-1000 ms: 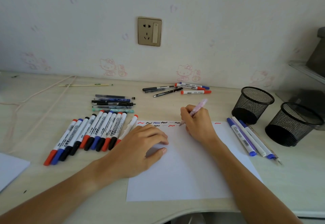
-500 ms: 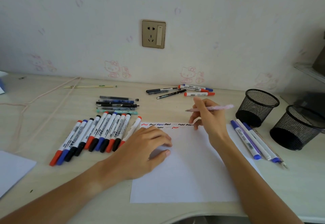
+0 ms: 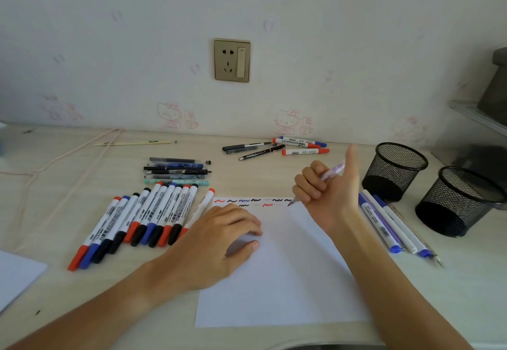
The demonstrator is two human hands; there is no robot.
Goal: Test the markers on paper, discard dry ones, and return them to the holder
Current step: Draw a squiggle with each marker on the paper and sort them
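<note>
The pink pen point(image 3: 332, 171) sits in the right hand point(image 3: 326, 187), fingers curled round it in a closed grip, thumb up, tip just above the paper point(image 3: 277, 272) near the scribbles point(image 3: 255, 202). Testing looks finished for this pen; next it likely needs sorting toward the mesh holders point(image 3: 395, 170). The left hand point(image 3: 219, 242) rests flat on the paper, fingers relaxed. Markers point(image 3: 145, 220) lie on the pale desk point(image 3: 466, 281) under a wall socket point(image 3: 232, 60).

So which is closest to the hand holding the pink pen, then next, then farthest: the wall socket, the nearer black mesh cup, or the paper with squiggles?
From the right hand:
1. Paper, just below it.
2. Mesh cup, to its right.
3. Wall socket, up on the wall, farthest.
</note>
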